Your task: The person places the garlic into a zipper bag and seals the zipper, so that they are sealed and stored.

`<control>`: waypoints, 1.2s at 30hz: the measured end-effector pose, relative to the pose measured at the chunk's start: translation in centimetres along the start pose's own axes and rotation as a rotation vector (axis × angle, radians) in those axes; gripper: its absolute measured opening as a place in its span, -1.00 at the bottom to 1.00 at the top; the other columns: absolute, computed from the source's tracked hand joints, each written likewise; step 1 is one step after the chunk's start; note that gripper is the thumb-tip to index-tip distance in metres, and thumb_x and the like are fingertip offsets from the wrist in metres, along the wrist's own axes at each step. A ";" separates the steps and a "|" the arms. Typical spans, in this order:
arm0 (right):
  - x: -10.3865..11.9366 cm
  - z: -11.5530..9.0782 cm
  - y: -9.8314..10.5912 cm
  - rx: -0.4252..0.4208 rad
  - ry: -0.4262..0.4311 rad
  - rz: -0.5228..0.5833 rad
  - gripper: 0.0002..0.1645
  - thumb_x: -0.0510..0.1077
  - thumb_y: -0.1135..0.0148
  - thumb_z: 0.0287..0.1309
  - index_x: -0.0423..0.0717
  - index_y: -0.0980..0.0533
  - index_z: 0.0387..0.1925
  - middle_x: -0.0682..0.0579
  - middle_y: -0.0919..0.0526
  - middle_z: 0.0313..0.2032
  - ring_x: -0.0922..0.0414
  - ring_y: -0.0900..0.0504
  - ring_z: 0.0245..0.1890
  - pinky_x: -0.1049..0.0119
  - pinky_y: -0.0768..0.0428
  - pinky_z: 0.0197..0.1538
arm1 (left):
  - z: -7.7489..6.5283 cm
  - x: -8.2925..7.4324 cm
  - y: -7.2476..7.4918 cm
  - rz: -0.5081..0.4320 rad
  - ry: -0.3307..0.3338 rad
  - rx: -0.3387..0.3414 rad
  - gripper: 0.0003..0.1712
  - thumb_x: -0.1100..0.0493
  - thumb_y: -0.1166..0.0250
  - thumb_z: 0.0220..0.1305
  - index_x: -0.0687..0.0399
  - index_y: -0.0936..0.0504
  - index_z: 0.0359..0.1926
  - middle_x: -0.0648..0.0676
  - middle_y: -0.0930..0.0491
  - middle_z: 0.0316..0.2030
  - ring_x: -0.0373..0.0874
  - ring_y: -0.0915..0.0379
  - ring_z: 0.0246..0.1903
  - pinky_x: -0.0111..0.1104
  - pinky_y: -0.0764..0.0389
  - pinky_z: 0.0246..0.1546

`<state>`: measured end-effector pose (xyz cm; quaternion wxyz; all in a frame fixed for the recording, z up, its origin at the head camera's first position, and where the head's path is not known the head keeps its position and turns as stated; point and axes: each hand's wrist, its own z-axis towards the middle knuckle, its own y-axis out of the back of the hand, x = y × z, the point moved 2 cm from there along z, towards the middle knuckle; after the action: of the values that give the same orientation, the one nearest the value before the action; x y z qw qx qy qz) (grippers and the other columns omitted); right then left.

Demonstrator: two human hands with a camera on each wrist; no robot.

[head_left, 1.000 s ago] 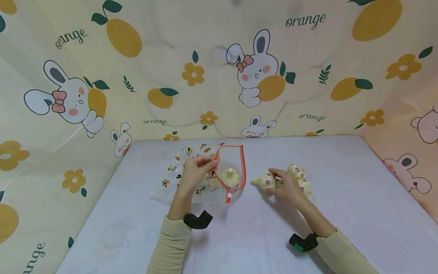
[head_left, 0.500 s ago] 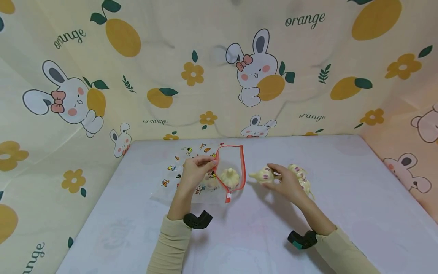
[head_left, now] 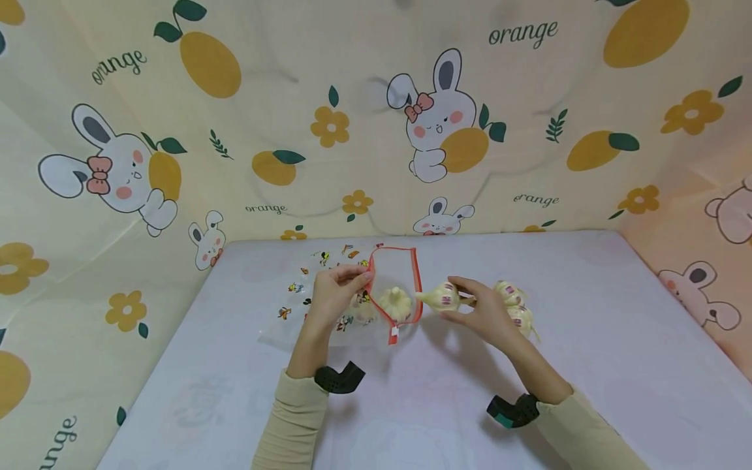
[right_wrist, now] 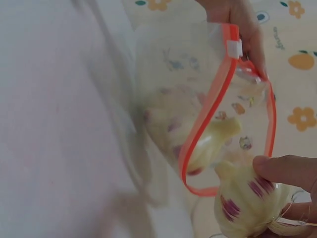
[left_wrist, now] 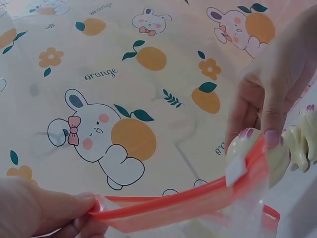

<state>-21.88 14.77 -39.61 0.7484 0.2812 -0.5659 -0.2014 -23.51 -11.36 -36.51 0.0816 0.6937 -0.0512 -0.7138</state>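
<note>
Right hand (head_left: 484, 314) grasps a garlic bulb (head_left: 444, 297) just left of its palm, long axis running leftward, stem (head_left: 424, 297) foremost at the red rim (head_left: 418, 277) of a clear bag (head_left: 288, 326), contact unclear, left hand (head_left: 335, 295) pinching the rim's opposite side.

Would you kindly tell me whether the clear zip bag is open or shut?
Open: the clear zip bag has its red edging parted in a wide loop, and the left hand pinches one side.
</note>
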 end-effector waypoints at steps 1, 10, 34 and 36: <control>0.2 0.1 -0.1 0.006 0.003 0.004 -0.22 -0.16 -0.49 -0.05 -0.34 -0.41 0.21 -0.33 -0.55 0.15 -0.22 -0.53 0.15 -0.07 -0.60 0.12 | 0.0 0.0 0.0 0.001 -0.003 -0.001 -0.79 0.25 -0.34 0.21 0.26 -0.70 -0.15 0.22 -0.70 -0.23 -0.33 -0.54 -0.41 -0.52 -0.66 -0.29; 1.0 0.2 -0.9 0.026 -0.011 0.023 -0.21 -0.18 -0.49 -0.05 -0.27 -0.40 0.24 -0.29 -0.54 0.17 -0.19 -0.56 0.13 -0.06 -0.62 0.10 | 0.0 0.1 0.0 0.007 -0.013 0.002 -0.78 0.24 -0.35 0.20 0.26 -0.71 -0.15 0.24 -0.70 -0.22 -0.34 -0.55 -0.40 -0.56 -0.64 -0.29; 3.1 2.0 -4.9 -0.079 0.070 0.163 -0.26 -0.26 -0.56 -0.21 -0.38 -0.49 0.09 -0.28 -0.58 -0.06 -0.10 -0.60 -0.07 0.11 -0.71 -0.07 | -0.4 -0.2 -0.1 -0.018 -0.040 0.040 -0.78 0.27 -0.32 0.22 0.32 -0.69 -0.14 0.21 -0.70 -0.26 -0.38 -0.54 -0.42 -0.57 -0.62 -0.33; 3.3 2.0 -5.2 -0.102 0.060 0.156 -0.31 -0.24 -0.56 -0.21 -0.36 -0.50 0.03 -0.24 -0.62 -0.09 -0.07 -0.62 -0.13 0.10 -0.71 -0.12 | -0.3 -0.2 -0.2 -0.024 -0.047 0.045 -0.78 0.28 -0.32 0.21 0.32 -0.69 -0.14 0.22 -0.70 -0.26 -0.38 -0.54 -0.42 -0.57 -0.62 -0.33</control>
<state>-22.82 8.44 -40.16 0.7918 0.2038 -0.5523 -0.1626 -23.18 -11.15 -36.35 0.0565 0.6790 -0.0608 -0.7294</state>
